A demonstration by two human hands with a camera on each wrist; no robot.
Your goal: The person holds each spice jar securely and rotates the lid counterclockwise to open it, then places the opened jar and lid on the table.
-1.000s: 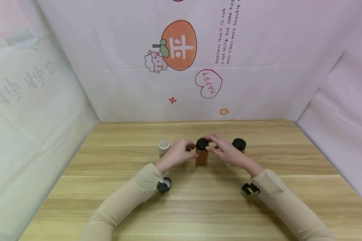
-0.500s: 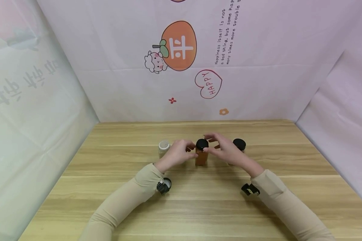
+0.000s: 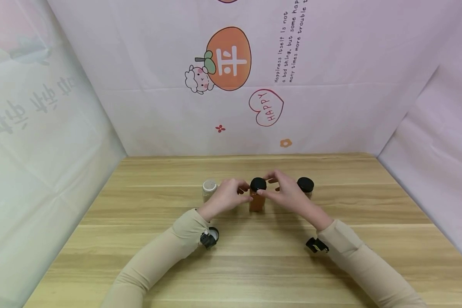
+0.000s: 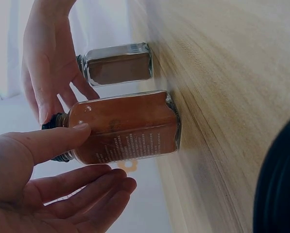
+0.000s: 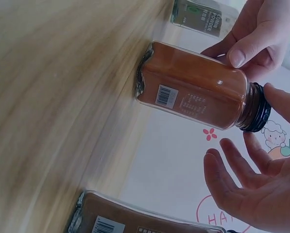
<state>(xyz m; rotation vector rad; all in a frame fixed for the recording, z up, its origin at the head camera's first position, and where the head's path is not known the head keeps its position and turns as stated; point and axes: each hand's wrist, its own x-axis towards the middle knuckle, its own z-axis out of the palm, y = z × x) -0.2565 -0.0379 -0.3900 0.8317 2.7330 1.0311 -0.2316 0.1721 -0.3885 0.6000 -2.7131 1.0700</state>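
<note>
A square glass spice jar (image 3: 257,202) of reddish-brown powder stands upright on the table, topped by a black lid (image 3: 258,184). My left hand (image 3: 226,196) holds the jar from the left, its thumb (image 4: 72,139) lying across the glass and its fingers at the other side. From the right, my right hand (image 3: 285,192) pinches the lid between thumb and index finger, as the right wrist view shows. The other fingers of that hand are spread away from the jar.
A cumin powder jar (image 5: 203,18) with a white top stands behind my left hand. Beyond my right hand is a brown-powder jar (image 4: 119,65) with a black lid. A loose black lid (image 3: 214,233), pale inside, lies by my left wrist. White printed cloth (image 3: 158,115) surrounds the table.
My right thumb has shifted left across the front of the lid, and the right wrist has turned slightly. The left hand and the jar have stayed in place.
</note>
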